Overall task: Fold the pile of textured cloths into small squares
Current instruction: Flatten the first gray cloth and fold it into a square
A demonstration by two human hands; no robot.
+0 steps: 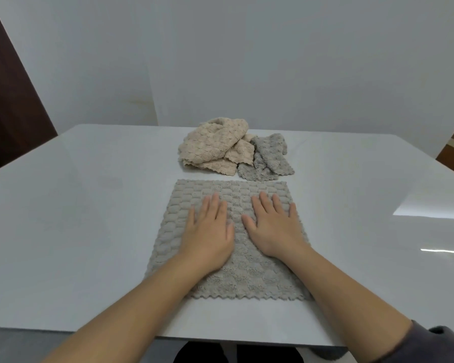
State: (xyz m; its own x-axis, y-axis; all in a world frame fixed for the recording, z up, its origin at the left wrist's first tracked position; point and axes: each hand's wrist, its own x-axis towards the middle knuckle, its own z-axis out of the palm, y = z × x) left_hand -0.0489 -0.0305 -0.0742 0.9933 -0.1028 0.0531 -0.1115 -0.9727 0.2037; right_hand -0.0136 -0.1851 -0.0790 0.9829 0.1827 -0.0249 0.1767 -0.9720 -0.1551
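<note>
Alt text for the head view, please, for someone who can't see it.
The left hand and right hand rest flat, fingers straight, on a grey-beige textured cloth spread on the white table. Behind it, crumpled, a beige cloth touches a grey cloth to its right.

The person's left hand (210,231) and right hand (275,229) are bare, as are both forearms, and the right arm wears a dark grey sleeve (430,344) of soft-looking fabric, bunched into folds at the near right corner.
</note>
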